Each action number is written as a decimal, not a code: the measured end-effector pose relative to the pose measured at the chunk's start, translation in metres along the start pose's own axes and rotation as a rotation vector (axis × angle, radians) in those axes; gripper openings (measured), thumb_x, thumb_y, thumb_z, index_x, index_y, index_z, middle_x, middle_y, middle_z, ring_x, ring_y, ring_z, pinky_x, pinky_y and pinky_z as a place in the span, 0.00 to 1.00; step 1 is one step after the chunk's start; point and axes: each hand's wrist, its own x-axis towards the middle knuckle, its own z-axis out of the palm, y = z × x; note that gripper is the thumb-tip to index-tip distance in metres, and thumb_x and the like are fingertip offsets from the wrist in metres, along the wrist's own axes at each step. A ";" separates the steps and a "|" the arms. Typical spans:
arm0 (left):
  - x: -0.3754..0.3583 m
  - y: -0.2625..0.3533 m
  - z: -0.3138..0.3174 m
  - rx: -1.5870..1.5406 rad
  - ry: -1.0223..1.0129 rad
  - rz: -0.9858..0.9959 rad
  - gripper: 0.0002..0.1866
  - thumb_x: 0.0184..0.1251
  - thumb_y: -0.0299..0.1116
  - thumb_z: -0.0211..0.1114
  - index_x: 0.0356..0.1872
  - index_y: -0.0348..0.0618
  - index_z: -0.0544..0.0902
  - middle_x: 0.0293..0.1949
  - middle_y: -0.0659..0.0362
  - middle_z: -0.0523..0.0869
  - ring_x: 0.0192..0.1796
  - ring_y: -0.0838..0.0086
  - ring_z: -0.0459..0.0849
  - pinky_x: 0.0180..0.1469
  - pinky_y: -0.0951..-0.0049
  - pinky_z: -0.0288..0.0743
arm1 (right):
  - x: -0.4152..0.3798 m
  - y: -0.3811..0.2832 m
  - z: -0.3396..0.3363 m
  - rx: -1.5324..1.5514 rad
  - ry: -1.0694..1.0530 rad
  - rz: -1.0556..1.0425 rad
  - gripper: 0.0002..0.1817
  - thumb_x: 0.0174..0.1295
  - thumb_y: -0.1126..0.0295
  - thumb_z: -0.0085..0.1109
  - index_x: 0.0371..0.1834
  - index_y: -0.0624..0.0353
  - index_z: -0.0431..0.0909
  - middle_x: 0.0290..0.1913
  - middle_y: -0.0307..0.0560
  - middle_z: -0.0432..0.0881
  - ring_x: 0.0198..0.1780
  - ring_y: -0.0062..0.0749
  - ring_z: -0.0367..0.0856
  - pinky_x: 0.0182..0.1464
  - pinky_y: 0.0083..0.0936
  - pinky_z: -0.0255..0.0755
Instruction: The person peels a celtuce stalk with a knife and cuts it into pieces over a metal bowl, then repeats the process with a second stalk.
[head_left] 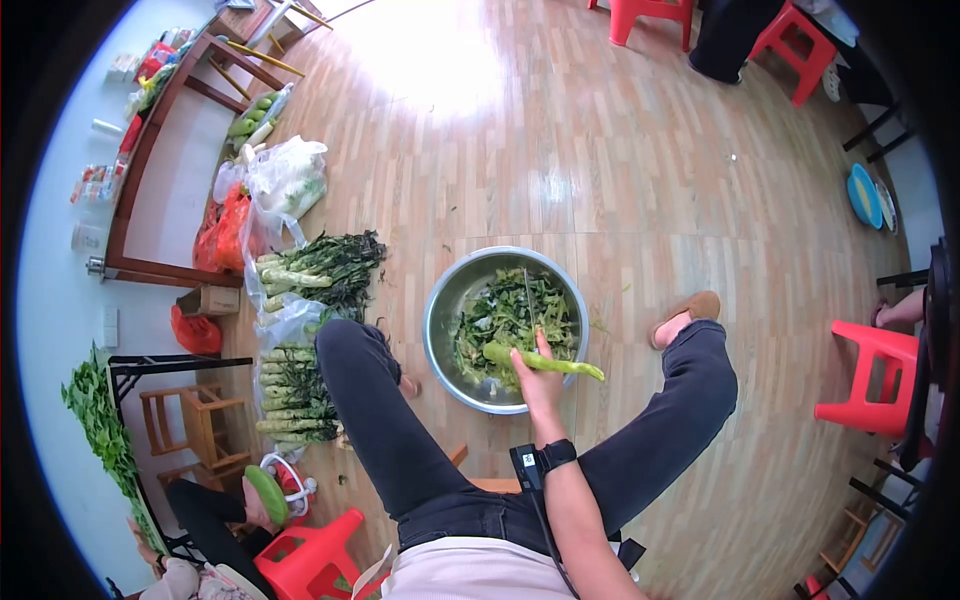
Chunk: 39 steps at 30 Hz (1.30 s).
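Observation:
My right hand is closed round a pale green celtuce stem, held across the near part of a large metal basin. The stem's thick end points left and its thin end reaches past the basin's right rim. Beyond my extended index finger a narrow knife blade points away from me; its handle is hidden by the hand. Dark green leaves and pale peelings lie in the basin. My left hand is out of view.
Bundles of leafy celtuce lie on the floor at left, near plastic bags. The basin stands between my feet. A seated person is at lower left, by a red stool. Another red stool stands at right.

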 end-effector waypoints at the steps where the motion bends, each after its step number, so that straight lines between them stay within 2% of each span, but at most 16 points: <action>1: 0.000 -0.001 0.000 0.002 0.000 0.003 0.12 0.54 0.41 0.59 0.32 0.44 0.81 0.33 0.53 0.83 0.37 0.61 0.82 0.39 0.61 0.75 | 0.000 -0.001 -0.001 -0.022 -0.004 0.012 0.37 0.50 0.53 0.65 0.64 0.53 0.66 0.30 0.41 0.84 0.33 0.28 0.81 0.40 0.22 0.72; 6: 0.001 -0.005 -0.001 0.026 -0.012 0.025 0.12 0.54 0.42 0.59 0.32 0.44 0.81 0.33 0.53 0.83 0.38 0.61 0.82 0.39 0.61 0.75 | 0.000 0.008 0.000 0.008 -0.005 0.040 0.37 0.50 0.52 0.64 0.64 0.53 0.66 0.30 0.41 0.84 0.34 0.30 0.82 0.41 0.24 0.72; 8: 0.002 -0.003 -0.001 0.030 -0.017 0.035 0.13 0.54 0.42 0.59 0.32 0.44 0.81 0.33 0.53 0.83 0.38 0.61 0.82 0.39 0.61 0.75 | 0.000 0.004 -0.002 0.038 -0.049 0.114 0.36 0.51 0.58 0.66 0.63 0.60 0.65 0.36 0.46 0.83 0.39 0.27 0.80 0.46 0.22 0.70; 11: 0.005 0.003 0.002 0.021 -0.020 0.050 0.13 0.55 0.42 0.59 0.33 0.44 0.81 0.33 0.53 0.83 0.38 0.61 0.82 0.39 0.61 0.75 | -0.001 -0.007 -0.006 0.013 -0.048 0.093 0.36 0.51 0.59 0.66 0.63 0.61 0.65 0.38 0.46 0.83 0.40 0.27 0.80 0.47 0.22 0.70; 15: 0.001 0.004 0.008 0.012 -0.031 0.053 0.13 0.55 0.42 0.59 0.33 0.44 0.81 0.33 0.53 0.83 0.38 0.61 0.82 0.39 0.61 0.75 | 0.001 0.007 0.004 -0.009 0.013 -0.007 0.38 0.49 0.53 0.65 0.63 0.55 0.66 0.32 0.43 0.84 0.36 0.30 0.82 0.42 0.24 0.72; 17: -0.003 -0.001 0.008 0.020 -0.039 0.052 0.13 0.55 0.43 0.58 0.33 0.44 0.81 0.33 0.52 0.83 0.38 0.61 0.82 0.39 0.60 0.75 | 0.000 0.001 0.001 0.130 -0.049 0.096 0.37 0.50 0.58 0.67 0.63 0.61 0.65 0.39 0.49 0.83 0.41 0.29 0.80 0.48 0.23 0.70; 21: 0.006 0.003 0.003 0.039 -0.045 0.086 0.14 0.55 0.43 0.58 0.33 0.44 0.81 0.34 0.52 0.83 0.38 0.61 0.83 0.39 0.60 0.75 | 0.000 -0.004 -0.003 0.028 -0.027 0.077 0.37 0.50 0.59 0.67 0.63 0.62 0.65 0.38 0.48 0.83 0.40 0.28 0.80 0.47 0.22 0.70; 23: 0.006 0.007 0.007 0.034 -0.054 0.098 0.14 0.55 0.43 0.58 0.34 0.45 0.82 0.34 0.52 0.83 0.38 0.61 0.83 0.40 0.60 0.75 | -0.002 -0.004 -0.003 0.020 -0.009 0.075 0.38 0.49 0.54 0.65 0.64 0.55 0.65 0.29 0.40 0.84 0.33 0.26 0.81 0.39 0.22 0.72; 26: 0.004 0.009 0.008 0.023 -0.057 0.100 0.14 0.55 0.43 0.58 0.34 0.45 0.82 0.34 0.52 0.83 0.38 0.61 0.83 0.40 0.60 0.75 | 0.001 0.007 0.003 0.044 0.007 0.031 0.38 0.49 0.55 0.65 0.64 0.55 0.65 0.28 0.39 0.84 0.32 0.25 0.81 0.39 0.22 0.72; 33: 0.011 0.006 -0.003 0.060 -0.082 0.128 0.14 0.56 0.44 0.58 0.34 0.45 0.82 0.34 0.52 0.83 0.39 0.60 0.83 0.40 0.60 0.75 | 0.005 0.007 0.001 0.070 0.016 0.059 0.38 0.50 0.55 0.65 0.64 0.56 0.65 0.29 0.40 0.84 0.32 0.26 0.81 0.39 0.22 0.72; 35: 0.011 0.005 -0.002 0.072 -0.101 0.141 0.15 0.56 0.44 0.58 0.34 0.45 0.82 0.34 0.52 0.83 0.39 0.60 0.83 0.40 0.60 0.75 | 0.007 0.003 -0.001 0.094 -0.007 0.110 0.36 0.51 0.62 0.66 0.63 0.62 0.64 0.35 0.45 0.83 0.37 0.24 0.79 0.43 0.21 0.71; 39: 0.012 0.005 0.000 0.076 -0.120 0.159 0.15 0.56 0.44 0.57 0.35 0.45 0.82 0.34 0.52 0.84 0.39 0.60 0.83 0.40 0.60 0.76 | 0.010 0.008 0.002 0.090 0.015 0.100 0.36 0.51 0.62 0.66 0.63 0.62 0.64 0.35 0.45 0.83 0.37 0.25 0.79 0.44 0.21 0.71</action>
